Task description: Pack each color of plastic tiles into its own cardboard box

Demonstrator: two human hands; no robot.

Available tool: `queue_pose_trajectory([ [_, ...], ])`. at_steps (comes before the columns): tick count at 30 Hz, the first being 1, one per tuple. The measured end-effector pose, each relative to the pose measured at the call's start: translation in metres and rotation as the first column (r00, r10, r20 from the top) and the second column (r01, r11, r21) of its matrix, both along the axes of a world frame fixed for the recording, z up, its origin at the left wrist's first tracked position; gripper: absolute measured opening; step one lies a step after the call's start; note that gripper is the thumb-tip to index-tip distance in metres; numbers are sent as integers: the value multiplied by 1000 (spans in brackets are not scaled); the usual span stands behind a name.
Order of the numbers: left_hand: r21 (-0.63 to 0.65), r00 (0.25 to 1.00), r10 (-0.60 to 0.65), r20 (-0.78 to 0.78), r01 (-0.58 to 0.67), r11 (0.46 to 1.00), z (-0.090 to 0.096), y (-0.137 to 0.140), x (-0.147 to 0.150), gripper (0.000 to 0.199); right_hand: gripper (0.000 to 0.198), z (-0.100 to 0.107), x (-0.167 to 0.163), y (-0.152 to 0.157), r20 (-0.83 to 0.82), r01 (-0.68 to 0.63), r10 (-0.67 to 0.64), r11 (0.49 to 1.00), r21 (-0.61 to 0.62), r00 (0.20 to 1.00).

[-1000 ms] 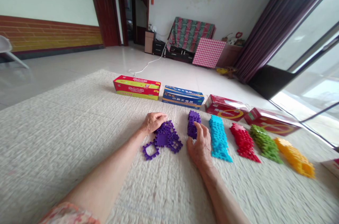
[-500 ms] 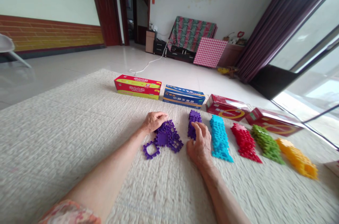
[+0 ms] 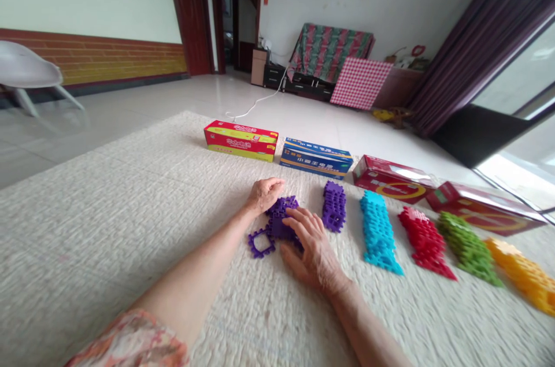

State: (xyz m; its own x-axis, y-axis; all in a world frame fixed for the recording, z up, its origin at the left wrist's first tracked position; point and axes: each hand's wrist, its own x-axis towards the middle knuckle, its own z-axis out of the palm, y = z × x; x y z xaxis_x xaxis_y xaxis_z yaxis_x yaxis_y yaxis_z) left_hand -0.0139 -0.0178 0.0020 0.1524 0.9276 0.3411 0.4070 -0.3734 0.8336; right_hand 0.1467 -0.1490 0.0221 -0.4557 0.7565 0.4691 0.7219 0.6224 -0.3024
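The loose pile of purple pieces (image 3: 280, 229) lies right under the fingers (image 3: 299, 227) of my right hand (image 3: 291, 237), which reach across its right side. Those fingers are stretched and slightly bent, the thumb well parted from them with purple showing in between; nothing looks pinched there, though I can't tell whether the tips touch the pieces. My left hand (image 3: 264, 195) sits at the pile's far left edge, fingers curled together and pointing across its far side (whether they hold a piece, I can't tell).

My right hand is palm down, its forearm coming in from the near right of the pile; my left forearm comes in from the near left, with a flowered sleeve (image 3: 134, 341) near the elbow. A square purple frame (image 3: 251, 244) rests at the pile's near left edge on the pale rug (image 3: 130, 211). Just to the right of the pile is a purple row (image 3: 333, 205), then, farther right, blue (image 3: 377, 231), red (image 3: 427, 243), green (image 3: 468, 248) and yellow (image 3: 522, 274) rows. Beyond the pile stand a red-and-yellow box (image 3: 240, 141) and a blue box (image 3: 315, 160).
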Motion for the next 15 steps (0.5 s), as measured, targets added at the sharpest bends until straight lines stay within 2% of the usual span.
queue_pose_trajectory([
  [3, 18, 1000, 4, -17, -4, 1000, -1, 1, 1, 26, 29, 1, -4, -1, 38, -10, 10, 1000, -21, 999],
  [7, 39, 999, -1, -37, 3, 999, -3, 2, 1, 24, 24, 3, -5, 1, -106, 15, -11, 999, 39, 994],
  [11, 47, 999, -17, -49, 19, 999, -3, 2, 0, 21, 21, 8, 11, 2, -265, 179, -161, 983, 45, 951],
  [15, 57, 998, -14, -54, 17, 998, -3, 2, 0, 20, 28, 16, 43, -6, -256, 320, -313, 947, -16, 915],
])
